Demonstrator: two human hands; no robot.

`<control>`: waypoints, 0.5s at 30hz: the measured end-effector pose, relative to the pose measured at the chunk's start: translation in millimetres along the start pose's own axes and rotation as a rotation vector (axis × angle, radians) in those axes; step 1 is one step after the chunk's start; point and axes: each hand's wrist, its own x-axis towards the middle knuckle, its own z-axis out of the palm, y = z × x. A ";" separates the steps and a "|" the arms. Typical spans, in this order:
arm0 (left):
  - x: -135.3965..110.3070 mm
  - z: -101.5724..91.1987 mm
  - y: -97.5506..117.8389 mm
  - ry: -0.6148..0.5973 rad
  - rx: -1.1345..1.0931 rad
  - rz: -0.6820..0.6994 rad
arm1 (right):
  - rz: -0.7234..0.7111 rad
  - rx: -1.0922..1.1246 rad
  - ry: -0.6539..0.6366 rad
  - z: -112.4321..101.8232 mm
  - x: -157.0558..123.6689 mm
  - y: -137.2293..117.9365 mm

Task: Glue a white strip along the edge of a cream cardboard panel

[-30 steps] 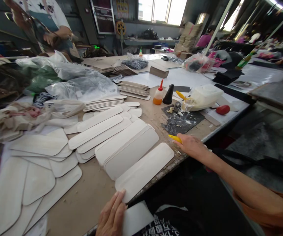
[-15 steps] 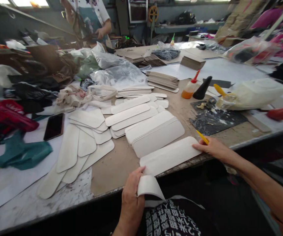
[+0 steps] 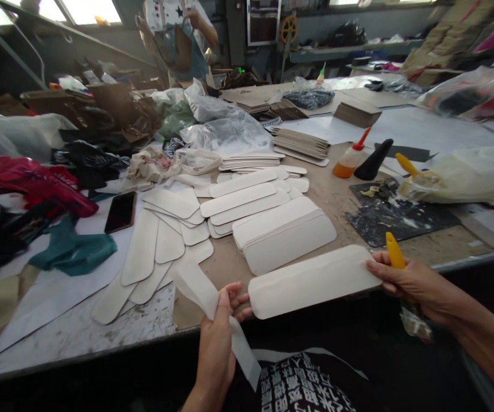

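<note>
My left hand pinches a limp white strip between thumb and fingers, and one end of it hangs down below the hand. Its other fingers spread close to the left end of a long white panel with rounded corners. At the panel's right end, my right hand grips it between thumb and finger. The same hand also keeps hold of a yellow-handled tool, whose lower end looks smeared and whitish; its exact kind is unclear. Behind the held panel lies a stack of similar white panels.
More white panels fan out at left near a phone. A bottle of orange liquid, a black horn-shaped object, a smeared dark board and a whitish jug stand at right. Another person stands at the back.
The panel has risen off the table edge and shifted right with my right hand. My left hand has turned upward, and the curled strip now extends to both sides of it. The camera view has shifted.
</note>
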 end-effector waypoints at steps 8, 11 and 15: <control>-3.5 4.2 -7.0 0.060 0.066 -0.001 | -0.102 0.041 -0.014 9.1 -12.3 -10.0; -4.5 5.4 -6.3 0.064 0.031 0.000 | -0.117 0.052 -0.027 12.3 -15.4 -12.9; -5.1 4.8 -1.8 0.061 -0.013 0.008 | -0.120 0.035 -0.007 16.4 -17.3 -13.1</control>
